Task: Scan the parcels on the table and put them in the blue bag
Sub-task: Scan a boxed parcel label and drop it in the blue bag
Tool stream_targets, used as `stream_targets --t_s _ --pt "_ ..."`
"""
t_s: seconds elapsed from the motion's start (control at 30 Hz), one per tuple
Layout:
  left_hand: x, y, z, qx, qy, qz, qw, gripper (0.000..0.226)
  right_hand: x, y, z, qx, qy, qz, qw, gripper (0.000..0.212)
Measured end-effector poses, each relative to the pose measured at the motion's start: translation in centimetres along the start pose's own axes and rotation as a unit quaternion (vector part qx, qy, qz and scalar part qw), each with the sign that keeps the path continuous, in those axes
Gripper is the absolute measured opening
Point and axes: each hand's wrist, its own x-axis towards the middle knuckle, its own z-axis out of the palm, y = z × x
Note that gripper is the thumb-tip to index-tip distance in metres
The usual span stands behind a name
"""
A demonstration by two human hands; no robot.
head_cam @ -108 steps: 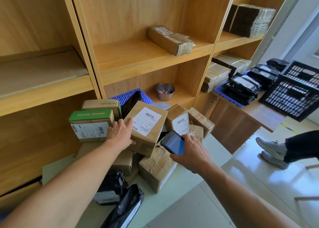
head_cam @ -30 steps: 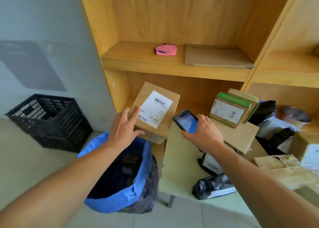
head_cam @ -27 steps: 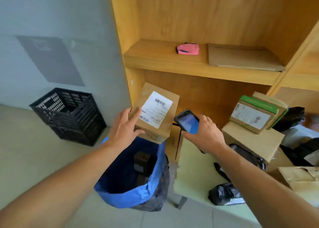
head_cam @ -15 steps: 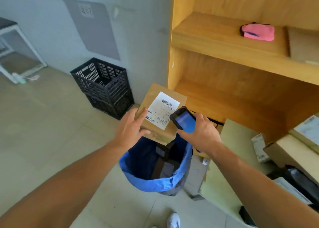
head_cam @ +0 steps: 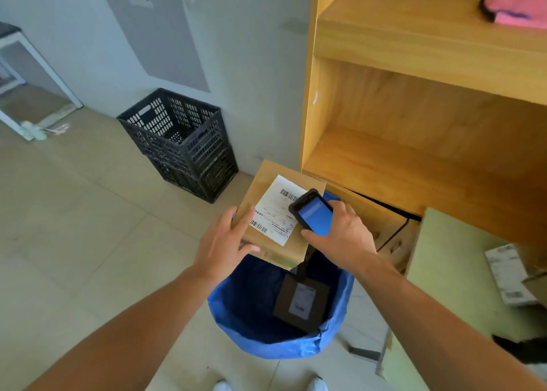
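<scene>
My left hand [head_cam: 222, 247] grips a brown cardboard parcel [head_cam: 268, 189] by its near left corner, its white barcode label facing up. The parcel hangs over the far rim of the open blue bag [head_cam: 233, 310], which stands on the floor in front of me. My right hand [head_cam: 340, 239] holds a black handheld scanner [head_cam: 313, 213] with a lit blue screen, just above the label's right side. Inside the bag lies a dark flat parcel [head_cam: 300, 303] with a small white label.
Two stacked black plastic crates [head_cam: 183, 142] stand against the wall to the left. A wooden shelf unit [head_cam: 414, 165] rises on the right with a pink object [head_cam: 518, 8] on an upper shelf. The pale green table [head_cam: 450, 278] carries a labelled parcel [head_cam: 504, 275] at its right.
I have turned left from the parcel pile to the bag. The parcel in my left hand now hangs over the bag's opening, and the scanner has moved onto its label.
</scene>
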Motion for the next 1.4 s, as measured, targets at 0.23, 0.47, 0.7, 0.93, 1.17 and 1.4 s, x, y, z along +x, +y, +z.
stream_targets --t_s 0.23,0.47,0.7,0.93,1.17,1.4 --pt "1.6 -3.8 12.8 0.000 -0.045 0.061 0.997 0.096 6.5 0.3 10.3 -0.053 0.047 -0.028 0.997 0.087" --pt "2.3 -6.7 25.6 -0.021 -0.137 0.070 0.988 0.089 11.5 3.0 21.8 -0.068 0.019 -0.017 0.997 0.083" --pt "5.3 -9.5 33.1 0.011 -0.164 0.115 0.980 0.092 14.5 5.8 29.0 -0.039 0.042 -0.020 0.998 0.085" --pt "3.1 -10.3 34.5 0.067 -0.215 -0.009 0.974 0.100 13.8 7.6 29.0 -0.019 0.045 0.013 0.999 0.080" --pt "2.5 -8.8 27.9 0.069 -0.182 0.025 0.981 0.084 11.2 5.2 23.7 -0.012 0.034 0.033 0.999 0.085" --pt "2.9 -6.5 16.5 0.099 -0.168 0.057 0.979 0.079 6.7 1.1 14.7 -0.017 0.022 0.047 0.998 0.090"
